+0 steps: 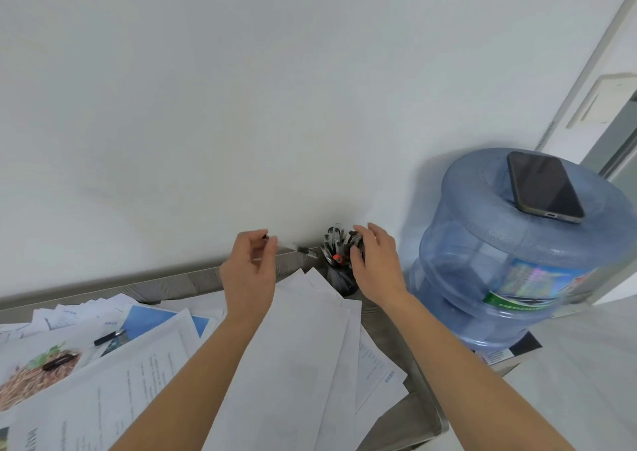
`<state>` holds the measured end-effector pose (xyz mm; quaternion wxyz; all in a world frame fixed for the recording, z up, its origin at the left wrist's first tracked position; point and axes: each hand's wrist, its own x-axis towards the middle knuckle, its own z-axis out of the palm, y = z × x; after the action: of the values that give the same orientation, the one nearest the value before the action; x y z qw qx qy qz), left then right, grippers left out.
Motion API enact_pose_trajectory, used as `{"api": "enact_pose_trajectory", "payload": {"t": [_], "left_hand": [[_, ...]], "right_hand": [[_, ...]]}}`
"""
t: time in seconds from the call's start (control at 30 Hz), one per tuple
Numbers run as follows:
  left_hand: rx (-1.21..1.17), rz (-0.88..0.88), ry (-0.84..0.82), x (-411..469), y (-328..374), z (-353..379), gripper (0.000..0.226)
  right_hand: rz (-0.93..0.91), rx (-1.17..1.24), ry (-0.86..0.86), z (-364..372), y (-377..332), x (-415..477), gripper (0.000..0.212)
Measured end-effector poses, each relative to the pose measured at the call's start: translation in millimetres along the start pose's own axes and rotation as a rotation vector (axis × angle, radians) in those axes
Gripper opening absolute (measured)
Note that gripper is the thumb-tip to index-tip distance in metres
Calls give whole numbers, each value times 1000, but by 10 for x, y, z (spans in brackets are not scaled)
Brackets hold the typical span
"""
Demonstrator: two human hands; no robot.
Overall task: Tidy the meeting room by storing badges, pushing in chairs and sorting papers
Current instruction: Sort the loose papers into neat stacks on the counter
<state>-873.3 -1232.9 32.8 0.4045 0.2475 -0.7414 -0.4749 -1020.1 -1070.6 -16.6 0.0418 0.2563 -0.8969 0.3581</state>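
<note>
Both forearms reach forward over the papers (303, 340) lying before the pen cup (342, 283). The left hand (250, 271) pinches 1 pen (306, 251) just left of the cup. The right hand (375, 264) curls its fingers around the cup's pens (335, 243).

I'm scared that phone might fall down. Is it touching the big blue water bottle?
Touching. The head view shows the phone lying flat on the top of the water bottle, with no gap under it.
</note>
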Motion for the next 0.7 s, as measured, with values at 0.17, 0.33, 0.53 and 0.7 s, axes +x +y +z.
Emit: {"api": "enact_pose_trajectory", "payload": {"t": [0.17,0.33,0.53,0.7], "left_hand": [[-18,63,-102,231,189,351,8],[202,128,-327,323,21,683,11],[465,208,-546,261,-247,911,15],[495,191,-552,242,-317,851,22]], "right_hand": [[221,-40,-121,-34,321,-311,53],[159,-189,-358,67,651,-640,79],[167,-302,-333,21,556,-621,86],[110,-340,-350,64,638,-610,94]]}}
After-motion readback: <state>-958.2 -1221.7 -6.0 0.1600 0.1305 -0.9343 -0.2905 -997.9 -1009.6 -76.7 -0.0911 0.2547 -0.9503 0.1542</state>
